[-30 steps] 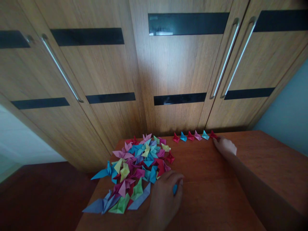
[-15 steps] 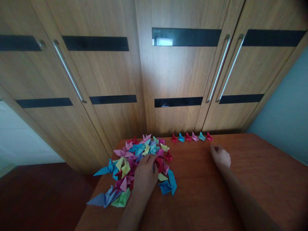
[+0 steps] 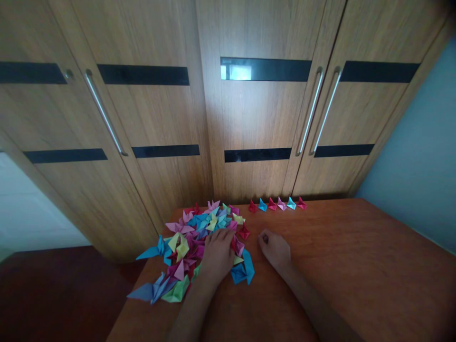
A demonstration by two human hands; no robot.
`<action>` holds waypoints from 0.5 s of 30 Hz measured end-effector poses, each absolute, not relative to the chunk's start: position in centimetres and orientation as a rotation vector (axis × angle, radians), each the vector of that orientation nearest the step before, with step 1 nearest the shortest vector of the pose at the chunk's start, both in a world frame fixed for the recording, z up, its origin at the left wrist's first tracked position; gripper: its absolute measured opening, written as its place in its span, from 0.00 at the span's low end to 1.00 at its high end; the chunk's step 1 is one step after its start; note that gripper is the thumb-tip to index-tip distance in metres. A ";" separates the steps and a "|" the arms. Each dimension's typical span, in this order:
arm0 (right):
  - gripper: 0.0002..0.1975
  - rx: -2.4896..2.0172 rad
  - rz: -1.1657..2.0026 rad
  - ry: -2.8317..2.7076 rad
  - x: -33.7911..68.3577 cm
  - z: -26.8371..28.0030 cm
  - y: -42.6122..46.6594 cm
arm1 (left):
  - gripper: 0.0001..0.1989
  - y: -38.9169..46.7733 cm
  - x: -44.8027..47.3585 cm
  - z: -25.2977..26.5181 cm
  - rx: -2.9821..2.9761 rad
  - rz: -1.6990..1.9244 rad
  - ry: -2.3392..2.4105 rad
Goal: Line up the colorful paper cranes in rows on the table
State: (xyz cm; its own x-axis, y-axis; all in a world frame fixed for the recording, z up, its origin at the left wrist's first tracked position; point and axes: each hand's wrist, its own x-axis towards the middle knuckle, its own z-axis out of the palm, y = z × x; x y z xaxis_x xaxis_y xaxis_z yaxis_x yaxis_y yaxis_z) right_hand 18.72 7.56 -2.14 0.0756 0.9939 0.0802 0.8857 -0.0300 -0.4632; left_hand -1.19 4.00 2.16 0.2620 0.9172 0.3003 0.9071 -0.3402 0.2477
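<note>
- Left hand [image 3: 219, 251]: on the paper pile [image 3: 181, 247], left side of the tabletop [image 3: 349, 266]; cannot tell whether its fingers grip anything.
- Right hand [image 3: 275, 249]: right of the pile, fingers curled together.
- Paper row [image 3: 272, 204]: along the far edge.

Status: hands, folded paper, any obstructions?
Left hand over the paper pile, grip hidden. Right hand curled, right of the pile, no paper visible in it. Six folded pieces lined up along the table's far edge. Left hand hides part of the pile.
</note>
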 end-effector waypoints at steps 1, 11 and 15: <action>0.11 -1.952 0.376 -1.858 18.7 -2.2 7.5 | 0.25 3.9 -1.1 2.2 2.488 0.626 1.778; 0.10 -1.883 0.418 -1.836 19.2 -2.3 7.4 | 0.24 4.1 -1.3 1.7 2.487 0.628 1.798; 0.09 -1.856 0.430 -1.834 19.3 -2.4 7.4 | 0.26 4.0 -1.6 2.1 2.450 0.775 1.769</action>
